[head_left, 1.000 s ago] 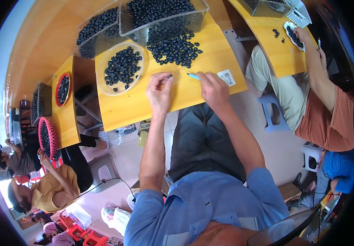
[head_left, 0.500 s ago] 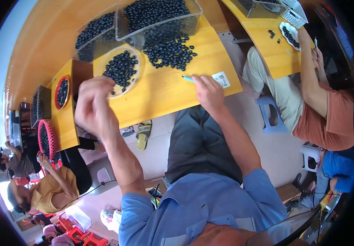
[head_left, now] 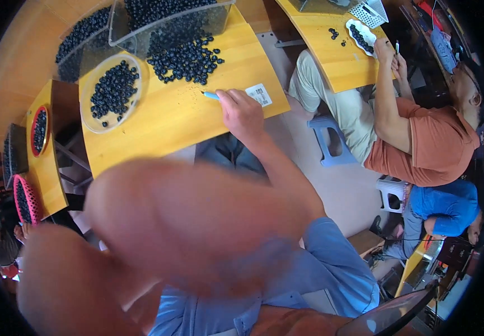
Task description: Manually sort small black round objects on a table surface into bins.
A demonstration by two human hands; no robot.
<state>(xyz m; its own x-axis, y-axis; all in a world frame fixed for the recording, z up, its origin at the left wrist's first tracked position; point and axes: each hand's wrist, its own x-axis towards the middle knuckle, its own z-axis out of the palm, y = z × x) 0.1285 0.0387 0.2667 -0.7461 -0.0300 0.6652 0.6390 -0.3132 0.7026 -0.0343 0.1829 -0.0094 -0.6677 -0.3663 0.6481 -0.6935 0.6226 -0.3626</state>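
- here's the right hand (head_left: 242,112) over the table, fingers closed round a light-blue pen-like tool (head_left: 211,96), dark tip pointing left!
- and the left hand (head_left: 191,218)? a huge blur nearer us than the right; open, closed, holding something, i can't tell
- the loose dark round pieces (head_left: 186,61) lie just beyond the right hand, a little to its left
- good handling, i'd say: a light pinch near the tip, wrist easy, point kept away from bare fingers
- with the left up here, best let the tool rest quiet; one piece at a time should suit these small rollers
- yellow table (head_left: 160,123) under it all, dark specks near the tip, a white label (head_left: 259,94) just right of the right hand
- further left of that hand, a clear round dish (head_left: 87,106) of pieces; beyond the heap, a packed clear bin (head_left: 218,18)
- off to its right, a blue stool (head_left: 331,145) and a seated co-worker in rust-coloured shirt (head_left: 435,148)
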